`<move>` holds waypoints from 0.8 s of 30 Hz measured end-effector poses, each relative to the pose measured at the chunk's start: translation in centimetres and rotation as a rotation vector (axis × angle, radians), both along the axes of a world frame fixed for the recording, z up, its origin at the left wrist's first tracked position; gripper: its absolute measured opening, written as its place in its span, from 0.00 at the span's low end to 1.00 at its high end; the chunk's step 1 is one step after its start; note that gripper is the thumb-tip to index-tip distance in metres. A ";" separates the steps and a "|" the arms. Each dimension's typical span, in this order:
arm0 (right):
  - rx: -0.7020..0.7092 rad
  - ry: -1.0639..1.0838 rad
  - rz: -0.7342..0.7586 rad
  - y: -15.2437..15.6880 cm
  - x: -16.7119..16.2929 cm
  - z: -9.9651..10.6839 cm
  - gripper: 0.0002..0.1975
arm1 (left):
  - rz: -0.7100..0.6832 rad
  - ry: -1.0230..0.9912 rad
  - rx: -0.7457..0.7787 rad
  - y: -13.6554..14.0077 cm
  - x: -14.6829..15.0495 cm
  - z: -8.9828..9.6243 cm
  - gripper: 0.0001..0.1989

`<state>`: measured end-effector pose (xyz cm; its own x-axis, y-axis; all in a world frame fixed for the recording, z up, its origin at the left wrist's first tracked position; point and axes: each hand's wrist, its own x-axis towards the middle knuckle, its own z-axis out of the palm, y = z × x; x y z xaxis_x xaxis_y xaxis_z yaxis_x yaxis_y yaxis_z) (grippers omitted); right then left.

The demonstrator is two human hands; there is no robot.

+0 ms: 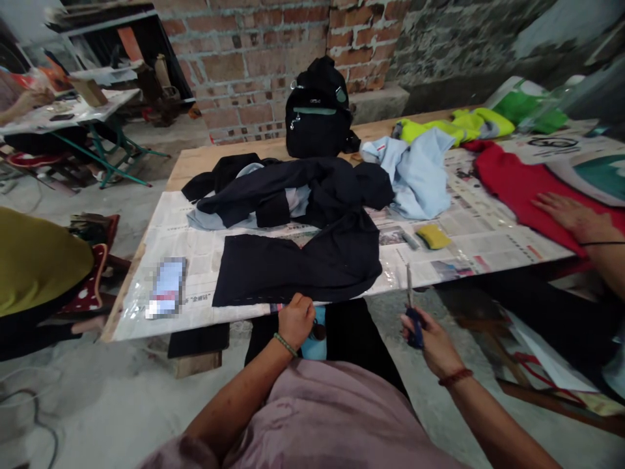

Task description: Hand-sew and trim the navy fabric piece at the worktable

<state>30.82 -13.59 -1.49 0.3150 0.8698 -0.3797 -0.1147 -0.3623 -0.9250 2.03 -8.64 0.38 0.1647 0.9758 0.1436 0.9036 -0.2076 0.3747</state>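
Observation:
My right hand (432,339) grips a pair of scissors (414,322) with dark blue handles, held off the table's front edge with the blades pointing up and away from me. My left hand (296,319) is closed at the near edge of a black garment (273,270), pinching it. Pale stitches run along that edge. The garment lies on newspaper, its far part bending up to the right into a heap of dark clothes (288,189) with light blue-grey parts. What lies inside my left fingers is mostly hidden.
Newspaper (180,228) covers the table. On it are a phone (166,286), a yellow sponge (433,236), a light blue garment (415,172) and a yellow-green one (459,127). A black backpack (317,117) stands behind. At right, another person's hand (561,212) rests on red cloth (512,182).

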 end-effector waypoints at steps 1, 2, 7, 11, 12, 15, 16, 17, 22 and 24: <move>-0.004 0.061 0.005 -0.5 -0.4 0.5 0.26 | -0.005 -0.011 0.004 -0.1 -0.1 0.0 0.09; -0.007 0.103 0.035 -0.9 -0.8 1.1 0.25 | -0.013 -0.025 0.008 -0.2 -0.3 0.0 0.09; -0.076 0.135 0.523 -1.8 -1.9 3.0 0.24 | -0.037 -0.119 0.023 -1.0 -1.0 -0.4 0.08; -0.128 0.086 0.773 -1.0 -3.3 3.6 0.25 | -0.012 -0.163 0.047 -1.4 -1.3 -0.5 0.08; -0.130 0.076 0.790 -0.8 -3.7 3.6 0.25 | -0.012 -0.169 0.063 -1.3 -1.4 -0.5 0.07; -0.144 0.011 0.785 -0.5 -5.0 3.7 0.25 | -0.012 -0.177 0.135 -0.8 -1.9 -0.1 0.08; -0.148 -0.009 0.767 -0.5 -5.4 3.6 0.24 | 0.000 -0.161 0.161 -0.6 -2.0 0.1 0.10; -0.148 -0.015 0.746 -0.6 -5.8 3.5 0.24 | 0.008 -0.127 0.180 -0.5 -2.1 0.2 0.11; -0.110 0.056 0.683 -1.0 -7.3 2.5 0.23 | -0.170 0.175 0.105 -1.8 -2.0 1.0 0.17; -0.105 0.063 0.700 -0.9 -7.6 2.0 0.23 | -0.282 0.220 0.052 -2.7 -1.7 1.3 0.19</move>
